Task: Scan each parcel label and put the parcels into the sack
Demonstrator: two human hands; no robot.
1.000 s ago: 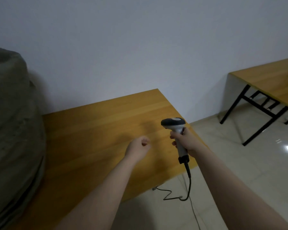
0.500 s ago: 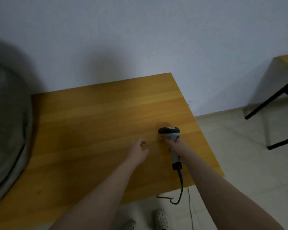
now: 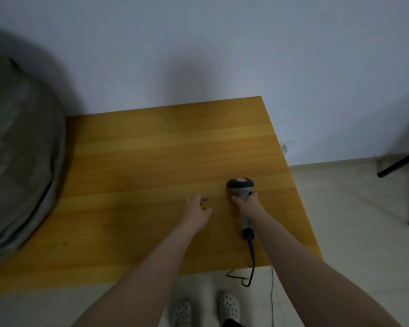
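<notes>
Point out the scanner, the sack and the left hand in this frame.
scanner (image 3: 240, 185), head view, on its dark head.
sack (image 3: 17, 161), head view, on its grey side.
left hand (image 3: 195, 210), head view, on the back of the hand.

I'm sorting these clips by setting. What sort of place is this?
Likely a plain parcel-handling workroom rather than a home. The right hand holds a corded barcode scanner, a big grey sack sits at the left end of a wooden table, and the wall is blank above a tiled floor.

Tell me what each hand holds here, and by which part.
The right hand grips the barcode scanner by its handle, just below the head. The left hand holds nothing.
</notes>
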